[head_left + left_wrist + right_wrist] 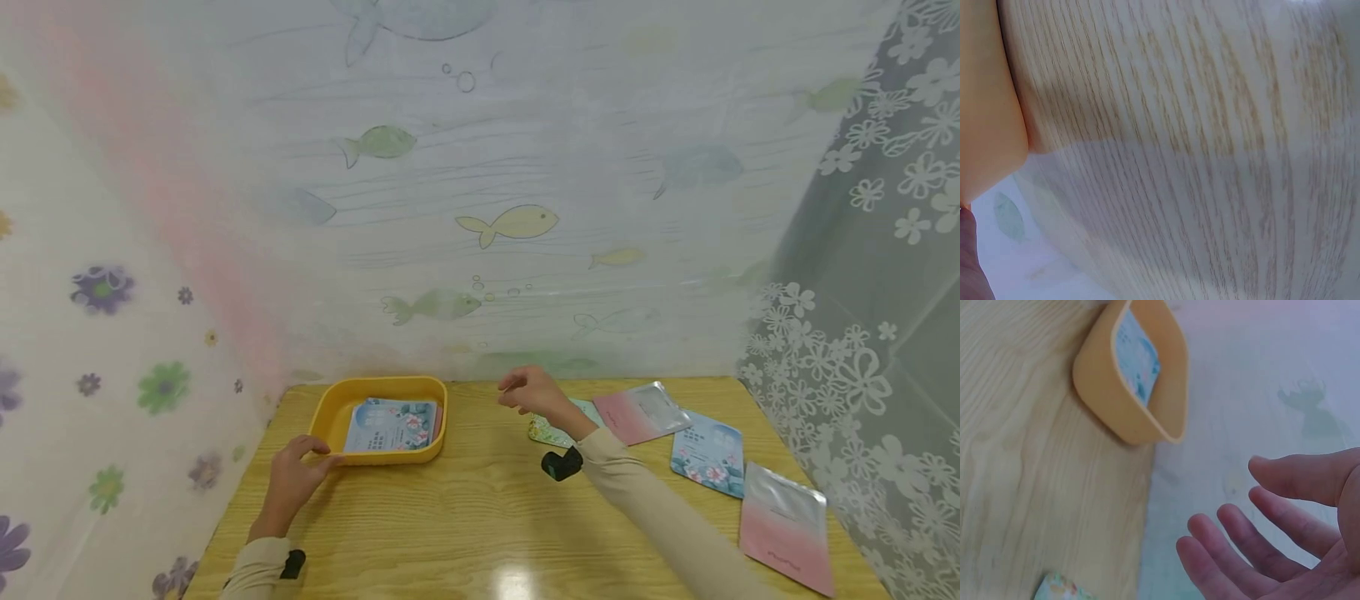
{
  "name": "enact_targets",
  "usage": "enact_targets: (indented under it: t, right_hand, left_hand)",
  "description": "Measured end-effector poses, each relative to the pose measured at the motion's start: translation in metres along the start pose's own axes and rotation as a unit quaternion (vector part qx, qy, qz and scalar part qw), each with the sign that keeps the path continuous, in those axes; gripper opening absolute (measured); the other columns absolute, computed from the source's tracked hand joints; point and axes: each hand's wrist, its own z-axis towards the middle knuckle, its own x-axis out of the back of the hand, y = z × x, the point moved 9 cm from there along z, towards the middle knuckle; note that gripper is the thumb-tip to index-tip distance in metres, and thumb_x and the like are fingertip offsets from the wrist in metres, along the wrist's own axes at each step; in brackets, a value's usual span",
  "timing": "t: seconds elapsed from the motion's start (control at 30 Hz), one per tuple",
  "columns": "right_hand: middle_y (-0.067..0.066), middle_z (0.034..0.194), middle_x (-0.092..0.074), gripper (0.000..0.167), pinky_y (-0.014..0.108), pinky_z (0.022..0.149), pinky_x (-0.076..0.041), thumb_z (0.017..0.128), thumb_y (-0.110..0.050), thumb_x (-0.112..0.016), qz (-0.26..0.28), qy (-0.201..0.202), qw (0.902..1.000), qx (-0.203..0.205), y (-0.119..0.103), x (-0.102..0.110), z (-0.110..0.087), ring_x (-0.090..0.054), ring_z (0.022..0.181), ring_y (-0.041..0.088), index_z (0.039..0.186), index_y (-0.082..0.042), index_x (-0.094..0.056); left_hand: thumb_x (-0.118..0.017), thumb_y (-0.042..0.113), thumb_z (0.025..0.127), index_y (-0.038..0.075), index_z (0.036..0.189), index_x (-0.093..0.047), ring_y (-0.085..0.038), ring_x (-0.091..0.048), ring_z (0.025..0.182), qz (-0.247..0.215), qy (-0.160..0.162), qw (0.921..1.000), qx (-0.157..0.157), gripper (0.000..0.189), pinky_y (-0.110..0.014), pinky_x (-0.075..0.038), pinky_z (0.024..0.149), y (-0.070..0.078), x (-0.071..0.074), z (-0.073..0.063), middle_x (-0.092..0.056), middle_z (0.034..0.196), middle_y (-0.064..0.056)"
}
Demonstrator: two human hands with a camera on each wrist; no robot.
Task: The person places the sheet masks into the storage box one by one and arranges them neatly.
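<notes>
At the back left of the table stands a yellow plastic tray (330, 417). Inside it lie blue floral sheet mask packets (390, 427), with a pink edge showing at their right. My left hand (294, 479) grips the tray's front left corner, thumb along the rim; in the left wrist view only a bit of that hand (971, 262) shows beside the tray wall (991, 94). Right of the tray, my right hand (542, 395) hovers with loosely bent, spread fingers (1260, 550) and holds nothing. Behind its wrist lies a green floral packet (546, 431), partly hidden.
Further right on the wooden table (450, 525) lie a pink and silver packet (637, 414), a blue floral packet (707, 452) and another pink and silver packet (786, 527) near the right edge. A fish-patterned curtain (510, 292) hangs right behind the table.
</notes>
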Motion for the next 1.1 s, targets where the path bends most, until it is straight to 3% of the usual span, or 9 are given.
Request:
enact_targets:
  t: [0.33, 0.63, 1.1]
  right_hand:
    - [0.012, 0.105, -0.061, 0.025, 0.041, 0.076, -0.053, 0.088, -0.012, -0.067, 0.0, 0.03, 0.999, -0.034, 0.03, 0.05, -0.023, -0.061, 0.093, 0.026, 0.11, -0.002, -0.063]
    - [0.021, 0.12, -0.056, 0.037, 0.048, 0.084, -0.05, 0.091, -0.016, -0.065, 0.002, 0.046, 0.9986, -0.026, 0.051, 0.1, -0.049, -0.058, 0.105, 0.033, 0.122, 0.003, -0.057]
    - [0.026, 0.132, -0.045, 0.05, 0.048, 0.087, -0.049, 0.093, -0.021, -0.062, 0.047, 0.072, 0.996, -0.024, 0.085, 0.155, -0.078, -0.052, 0.113, 0.039, 0.133, 0.005, -0.046]
  left_hand:
    - [-0.088, 0.009, 0.063, 0.008, 0.074, -0.066, -0.026, -0.06, 0.07, 0.003, 0.001, 1.0, 0.002, 0.025, -0.048, -0.049, 0.066, 0.0, 0.0, 0.001, -0.061, 0.076, 0.0]
    - [-0.088, 0.006, 0.062, 0.008, 0.074, -0.066, -0.024, -0.06, 0.07, -0.014, 0.008, 0.9997, -0.017, 0.025, -0.042, -0.049, 0.065, 0.004, 0.001, 0.002, -0.061, 0.076, -0.001]
    - [-0.088, 0.009, 0.063, 0.007, 0.075, -0.067, -0.023, -0.059, 0.07, 0.001, -0.005, 1.0, -0.004, 0.025, -0.043, -0.049, 0.065, 0.001, -0.001, 0.0, -0.061, 0.077, -0.001]
